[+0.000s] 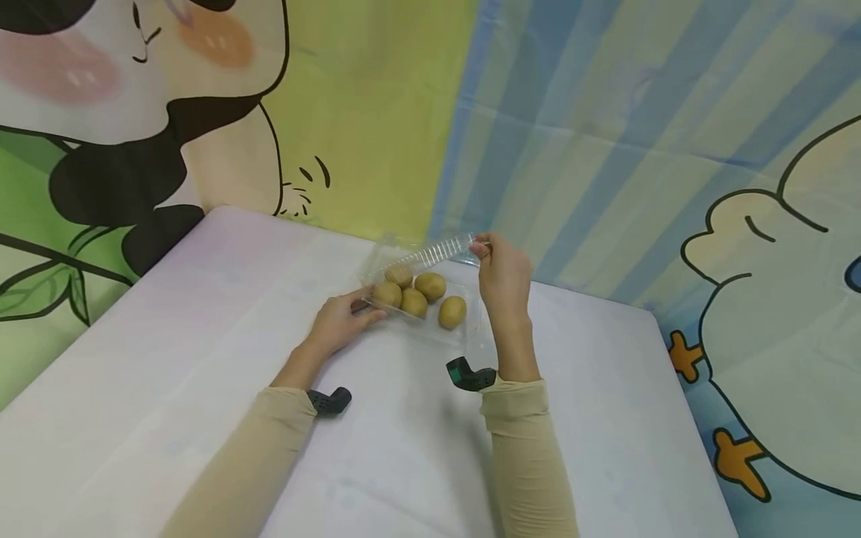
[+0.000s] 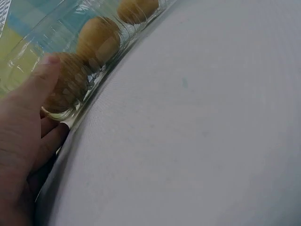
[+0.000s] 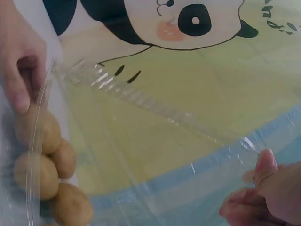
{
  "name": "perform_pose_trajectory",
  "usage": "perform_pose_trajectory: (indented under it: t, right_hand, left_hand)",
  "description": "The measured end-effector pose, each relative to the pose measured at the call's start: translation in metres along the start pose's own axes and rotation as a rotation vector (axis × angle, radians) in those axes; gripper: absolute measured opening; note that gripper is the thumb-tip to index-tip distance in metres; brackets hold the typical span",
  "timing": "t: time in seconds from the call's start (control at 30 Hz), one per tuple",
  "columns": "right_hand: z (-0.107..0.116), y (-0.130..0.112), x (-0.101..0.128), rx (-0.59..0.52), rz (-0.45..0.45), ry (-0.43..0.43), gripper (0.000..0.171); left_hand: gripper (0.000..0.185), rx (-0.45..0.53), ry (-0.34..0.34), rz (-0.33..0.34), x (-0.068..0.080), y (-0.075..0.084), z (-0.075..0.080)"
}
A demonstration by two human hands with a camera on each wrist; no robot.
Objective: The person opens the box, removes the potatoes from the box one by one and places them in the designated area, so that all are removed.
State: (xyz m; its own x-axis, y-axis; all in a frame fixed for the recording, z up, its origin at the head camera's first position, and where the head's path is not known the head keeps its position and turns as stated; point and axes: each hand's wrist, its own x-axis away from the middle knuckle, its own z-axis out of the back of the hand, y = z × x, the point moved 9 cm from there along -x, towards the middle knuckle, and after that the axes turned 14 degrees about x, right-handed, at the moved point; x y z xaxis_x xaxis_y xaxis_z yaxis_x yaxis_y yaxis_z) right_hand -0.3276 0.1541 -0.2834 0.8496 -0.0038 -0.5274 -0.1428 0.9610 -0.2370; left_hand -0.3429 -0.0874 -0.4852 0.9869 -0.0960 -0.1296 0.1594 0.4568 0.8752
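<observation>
A clear plastic clamshell box (image 1: 471,340) stands on the white table and holds several brownish oval fruits (image 1: 413,302). My left hand (image 1: 366,308) grips the box's near-left rim, thumb on top (image 2: 44,77), fingers curled under the edge (image 2: 70,120). My right hand (image 1: 480,250) pinches a corner of the ribbed clear lid (image 1: 430,255) and holds it raised over the fruits. In the right wrist view the lid (image 3: 141,117) stretches from my right hand (image 3: 261,188) toward the left hand (image 3: 19,61), with the fruits (image 3: 42,174) below it.
The white table (image 1: 168,359) is bounded at the back and right by cartoon-printed cloth walls (image 1: 605,134). Its right edge (image 1: 686,418) lies close to my right arm. Black wrist-mounted devices (image 1: 471,373) sit on both forearms.
</observation>
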Motion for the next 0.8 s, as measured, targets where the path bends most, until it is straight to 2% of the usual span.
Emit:
perform_pose_trajectory:
  t: [0.03, 0.13, 0.23, 0.37, 0.43, 0.5, 0.6, 0.73, 0.8]
  right_hand:
    - [0.000, -0.003, -0.001, 0.009, 0.032, -0.005, 0.024]
    - [-0.001, -0.012, -0.003, 0.049, 0.156, -0.040, 0.042]
    - [-0.003, -0.024, -0.002, 0.102, 0.346, -0.093, 0.059]
    - [-0.007, -0.038, 0.008, 0.122, 0.632, -0.121, 0.060]
    - [-0.011, -0.039, 0.016, 0.114, 0.721, -0.133, 0.058]
    - [-0.016, -0.036, 0.023, 0.115, 0.764, -0.143, 0.055]
    - [-0.025, -0.028, 0.033, 0.143, 0.767, -0.133, 0.053]
    - [-0.032, -0.018, 0.044, 0.193, 0.765, -0.051, 0.053]
    - [-0.034, -0.016, 0.047, 0.187, 0.765, -0.005, 0.054]
  left_hand:
    - [0.083, -0.003, 0.002, 0.001, 0.000, 0.001, 0.001]
    - [0.090, -0.008, 0.001, 0.009, -0.002, 0.003, 0.002]
    - [0.097, 0.022, 0.018, 0.022, -0.006, 0.004, 0.003]
    - [0.101, 0.117, 0.085, 0.048, -0.008, 0.001, 0.008]
    - [0.100, 0.151, 0.124, 0.055, -0.006, -0.001, 0.010]
    - [0.098, 0.167, 0.148, 0.050, -0.005, -0.002, 0.012]
    - [0.098, 0.131, 0.149, 0.023, -0.005, -0.002, 0.012]
    - [0.101, 0.051, 0.110, -0.029, -0.006, 0.002, 0.008]
    - [0.103, 0.045, 0.089, -0.043, -0.007, 0.004, 0.006]
